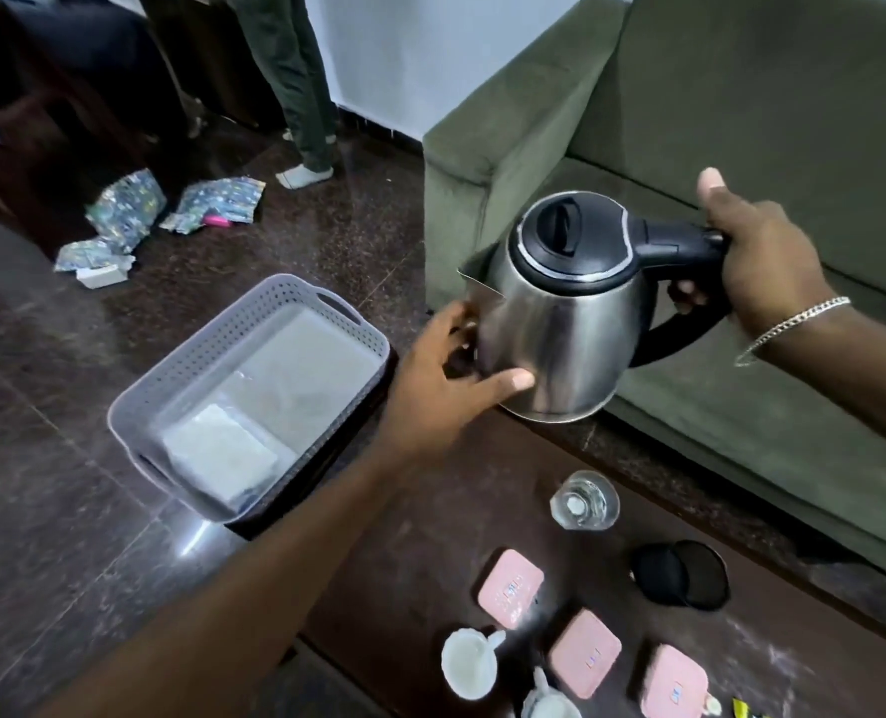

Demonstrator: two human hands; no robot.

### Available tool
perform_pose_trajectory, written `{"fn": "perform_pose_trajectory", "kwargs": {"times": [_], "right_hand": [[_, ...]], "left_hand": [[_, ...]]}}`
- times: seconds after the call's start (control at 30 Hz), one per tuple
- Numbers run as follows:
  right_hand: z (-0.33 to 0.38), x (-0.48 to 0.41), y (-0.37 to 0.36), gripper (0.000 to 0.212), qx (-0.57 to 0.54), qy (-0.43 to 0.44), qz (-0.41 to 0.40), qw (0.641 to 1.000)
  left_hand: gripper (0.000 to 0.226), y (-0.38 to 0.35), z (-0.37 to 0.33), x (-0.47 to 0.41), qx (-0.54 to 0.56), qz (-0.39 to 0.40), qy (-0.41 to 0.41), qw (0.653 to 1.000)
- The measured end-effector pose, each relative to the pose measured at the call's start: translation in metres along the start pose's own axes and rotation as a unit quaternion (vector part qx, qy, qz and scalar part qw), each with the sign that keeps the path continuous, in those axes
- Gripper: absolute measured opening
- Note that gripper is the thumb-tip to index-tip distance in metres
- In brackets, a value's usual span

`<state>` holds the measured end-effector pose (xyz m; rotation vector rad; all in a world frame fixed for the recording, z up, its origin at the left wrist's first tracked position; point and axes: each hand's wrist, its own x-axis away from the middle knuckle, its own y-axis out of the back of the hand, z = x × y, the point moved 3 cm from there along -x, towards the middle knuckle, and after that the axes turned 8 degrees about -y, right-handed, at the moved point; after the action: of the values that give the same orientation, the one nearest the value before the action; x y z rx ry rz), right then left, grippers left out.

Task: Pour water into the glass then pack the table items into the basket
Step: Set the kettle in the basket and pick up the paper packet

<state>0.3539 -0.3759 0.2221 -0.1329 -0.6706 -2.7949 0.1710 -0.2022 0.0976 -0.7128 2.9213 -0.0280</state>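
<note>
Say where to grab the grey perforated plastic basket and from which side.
Grip the grey perforated plastic basket by the cut-out handle slots in its two short end walls, one of the hands on each, coming down from above. Its long walls offer only a plain rim.

Floor (67, 458): dark polished speckled stone, reflecting a patch of light | Sofa (741, 147): olive-green upholstery, filling the right side | Wall (404, 54): pale, with dark skirting | Far left: dark wooden furniture (42, 121) | Beyond: crumpled patterned wrapping paper (124, 209) strewn on the floor; a bystander's trousered legs (295, 85), in socks.
</note>
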Motion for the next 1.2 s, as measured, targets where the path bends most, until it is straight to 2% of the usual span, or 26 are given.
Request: {"fn": "perform_pose_trajectory", "kwargs": {"times": [0.13,0.27,0.33,0.47,0.57,0.7,0.97,1.1,1.2], "right_hand": [[0.038,0.005,-0.060,0.055,-0.069,0.024,0.043,0.996],[0.058,0.006,-0.131,0.066,-0.071,0.050,0.083,0.993],[0.058,0.004,-0.169,0.061,-0.062,0.046,0.094,0.993],[0.049,0.004,-0.233,0.069,-0.009,0.039,0.109,0.993],[0.034,0.006,-0.271,0.061,0.022,0.028,0.101,0.994],[0.011,0.006,-0.307,0.059,0.052,0.015,0.112,0.992],[-0.026,-0.001,-0.337,0.071,0.042,-0.022,0.146,0.988],[-0.033,-0.007,-0.343,0.056,0.047,-0.029,0.137,0.989],[-0.040,-0.015,-0.348,0.054,0.040,-0.032,0.131,0.990]], "left_hand": [[0.083,0.070,-0.036,-0.007,-0.055,-0.016,-0.049,0.997],[0.082,0.141,-0.046,-0.015,-0.102,-0.005,-0.065,0.993],[0.082,0.173,-0.044,-0.014,-0.111,-0.006,-0.059,0.992],[0.085,0.224,-0.023,-0.008,-0.123,-0.006,-0.027,0.992],[0.088,0.254,0.004,-0.002,-0.138,-0.018,0.000,0.990],[0.090,0.278,0.039,0.005,-0.146,-0.031,0.022,0.989],[0.088,0.286,0.083,0.005,-0.164,-0.038,0.051,0.984],[0.090,0.287,0.092,-0.001,-0.166,-0.034,0.059,0.984],[0.092,0.286,0.095,-0.002,-0.162,-0.032,0.062,0.984]]}}
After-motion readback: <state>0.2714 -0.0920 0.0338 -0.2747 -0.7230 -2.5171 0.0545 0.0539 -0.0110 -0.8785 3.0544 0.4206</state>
